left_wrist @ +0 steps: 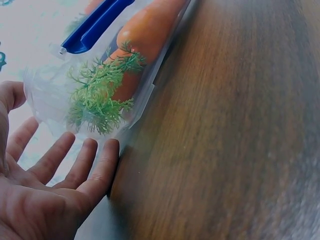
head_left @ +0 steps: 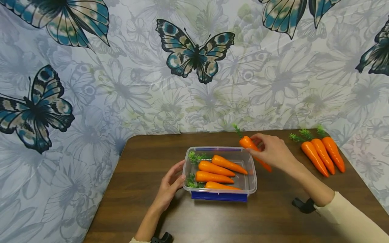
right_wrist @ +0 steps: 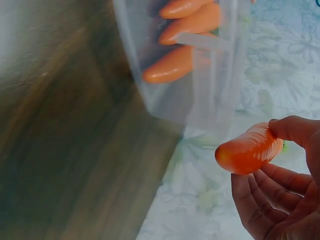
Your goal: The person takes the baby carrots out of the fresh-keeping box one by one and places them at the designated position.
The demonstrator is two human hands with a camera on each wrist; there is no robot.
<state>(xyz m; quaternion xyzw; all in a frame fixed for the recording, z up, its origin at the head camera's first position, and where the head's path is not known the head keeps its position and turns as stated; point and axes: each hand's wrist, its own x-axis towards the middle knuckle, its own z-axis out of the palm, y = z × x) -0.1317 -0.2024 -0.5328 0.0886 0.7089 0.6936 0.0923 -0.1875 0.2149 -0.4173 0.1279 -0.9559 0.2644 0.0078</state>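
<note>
Cream sleeve [head_left: 355, 216], lower right, is leading to the right hand [head_left: 273, 152], pinching a green-topped carrot [head_left: 247, 143] right of centre, beside a clear plastic box [head_left: 251, 180]; the left hand [head_left: 168, 185] is touching its left side, fingers spread. Carrot smoothness could be causing a slip.

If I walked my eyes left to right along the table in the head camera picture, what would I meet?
The left grip → a clear box with four carrots inside → the right grip holding one carrot → three loose carrots.
</note>
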